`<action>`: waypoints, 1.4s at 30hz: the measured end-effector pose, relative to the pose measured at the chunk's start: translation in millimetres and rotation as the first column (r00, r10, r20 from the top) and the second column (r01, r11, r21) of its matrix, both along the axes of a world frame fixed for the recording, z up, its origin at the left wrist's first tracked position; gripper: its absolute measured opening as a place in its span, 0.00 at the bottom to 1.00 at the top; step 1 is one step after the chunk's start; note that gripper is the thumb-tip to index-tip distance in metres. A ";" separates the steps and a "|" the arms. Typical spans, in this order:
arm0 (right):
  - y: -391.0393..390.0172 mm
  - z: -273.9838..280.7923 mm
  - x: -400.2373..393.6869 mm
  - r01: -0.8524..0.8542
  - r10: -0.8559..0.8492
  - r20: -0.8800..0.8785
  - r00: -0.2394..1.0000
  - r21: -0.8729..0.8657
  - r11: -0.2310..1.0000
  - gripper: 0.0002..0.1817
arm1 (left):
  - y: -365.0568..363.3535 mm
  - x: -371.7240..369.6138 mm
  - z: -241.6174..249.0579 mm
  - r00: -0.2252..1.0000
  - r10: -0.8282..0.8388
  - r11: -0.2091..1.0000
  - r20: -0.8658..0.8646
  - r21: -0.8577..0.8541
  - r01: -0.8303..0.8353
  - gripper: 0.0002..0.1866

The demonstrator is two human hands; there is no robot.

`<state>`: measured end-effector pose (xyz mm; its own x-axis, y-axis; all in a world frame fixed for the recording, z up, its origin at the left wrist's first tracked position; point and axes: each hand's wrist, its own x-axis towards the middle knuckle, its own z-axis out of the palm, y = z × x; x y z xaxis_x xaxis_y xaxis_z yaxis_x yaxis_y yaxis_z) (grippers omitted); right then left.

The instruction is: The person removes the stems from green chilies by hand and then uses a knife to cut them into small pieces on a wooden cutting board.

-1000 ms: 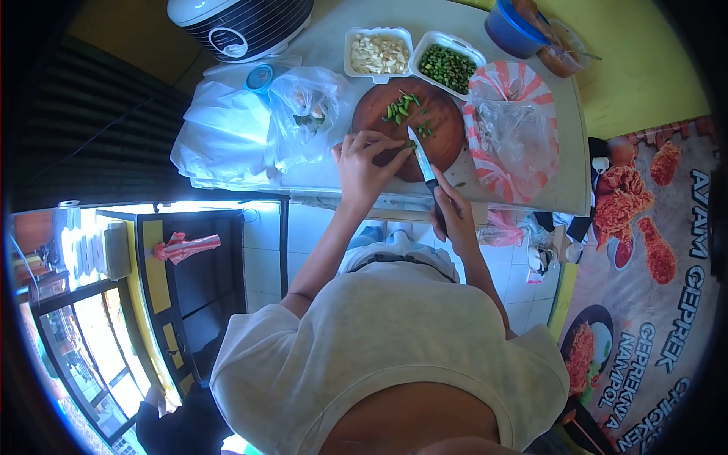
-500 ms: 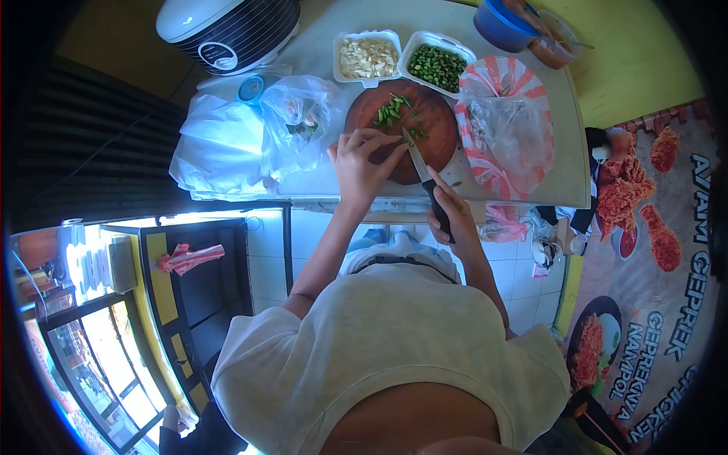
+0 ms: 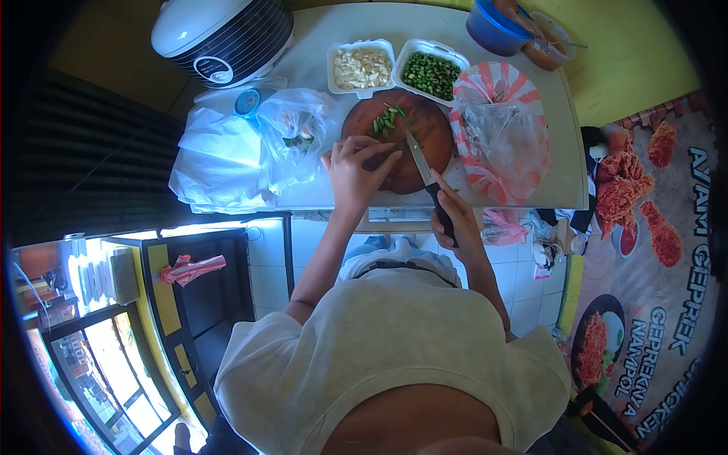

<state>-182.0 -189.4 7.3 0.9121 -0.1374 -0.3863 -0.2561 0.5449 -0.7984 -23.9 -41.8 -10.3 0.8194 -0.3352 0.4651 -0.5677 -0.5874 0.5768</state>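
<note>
My right hand [image 3: 457, 214] is wrapped around the black handle of a knife [image 3: 419, 161]. The blade points away from me, its tip over the round reddish-brown cutting board [image 3: 434, 121]. My left hand [image 3: 356, 174] hovers at the board's left edge, thumb and forefinger apart with nothing visible between them. Cut green vegetable pieces [image 3: 387, 120] lie in a small heap on the far part of the board, with a few bits near the blade. Behind the board are a white foam box [image 3: 331, 72] of pale chopped pieces and another foam box [image 3: 400, 67] of chopped green pieces.
On the right lies a red-and-white striped plastic bag [image 3: 504, 129]. White plastic bags [image 3: 220, 163] cover the left side, near a rice cooker [image 3: 227, 45]. At the far right, another person's hand [image 3: 523, 17] is by a blue tub [image 3: 489, 30] and a container [image 3: 557, 53].
My left thumb and forefinger, pinched near a green piece by the blade before, are now apart. The knife has drawn slightly away from them. The whole view has shifted a little.
</note>
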 end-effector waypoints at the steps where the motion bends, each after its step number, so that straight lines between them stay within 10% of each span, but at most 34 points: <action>1: -1.9 4.2 0.4 0.006 -0.006 0.003 1.000 -0.007 1.000 0.28 | -0.1 -0.5 -0.8 1.000 -0.011 1.000 0.003 0.006 0.011 0.10; 12: -88.7 55.4 2.8 0.405 -0.343 0.228 0.911 -0.347 0.846 0.25 | -11.1 -5.2 -10.4 0.997 -0.072 0.997 -0.022 -0.035 0.072 0.10; 14: -106.3 56.7 4.9 0.404 -0.373 0.220 0.901 -0.738 0.541 0.23 | -12.5 -6.7 -9.7 0.997 -0.076 0.996 -0.030 -0.040 0.074 0.10; 17: -114.0 52.2 4.8 0.468 -0.376 0.320 0.870 -0.776 0.423 0.23 | -13.6 -6.6 -10.5 0.997 -0.074 0.997 -0.030 -0.040 0.072 0.09; 27: -64.7 38.2 1.2 0.177 -0.177 0.083 0.981 -0.761 0.624 0.22 | -0.7 -11.3 -9.2 0.999 -0.024 0.999 -0.029 -0.043 0.022 0.10; 33: -65.7 39.8 3.7 0.346 -0.311 0.187 0.932 -0.720 0.602 0.23 | 6.5 -11.9 -6.9 0.999 -0.015 1.000 -0.030 -0.024 0.015 0.09; 42: -5.6 19.3 -1.8 -0.102 0.119 -0.021 0.993 -0.676 0.730 0.22 | 10.8 -13.7 -2.6 0.998 -0.051 0.999 -0.046 -0.019 0.050 0.10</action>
